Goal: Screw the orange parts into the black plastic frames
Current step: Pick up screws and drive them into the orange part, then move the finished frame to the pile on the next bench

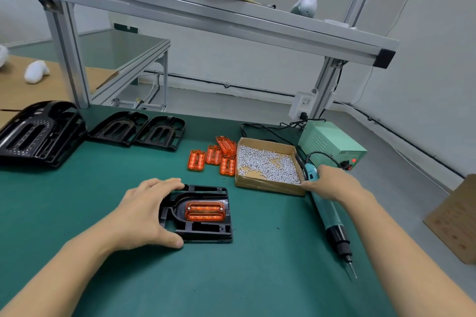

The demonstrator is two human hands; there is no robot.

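Observation:
A black plastic frame (203, 229) lies on the green mat in front of me, with an orange part (205, 211) seated in its middle; two screw heads show at the part's upper corners. My left hand (144, 213) grips the frame's left end, fingers over the top edge and thumb at the lower edge. My right hand (332, 183) lies over the upper body of a teal electric screwdriver (327, 210) that rests on the mat, tip pointing toward me. Its fingers curl round the tool beside the screw box.
A cardboard box of small silver screws (268, 165) sits right of centre, with several loose orange parts (216, 157) to its left. More black frames (139, 130) and a stack (38, 134) lie at back left. A green power supply (332, 147) stands behind the box; a carton (456, 216) is at right.

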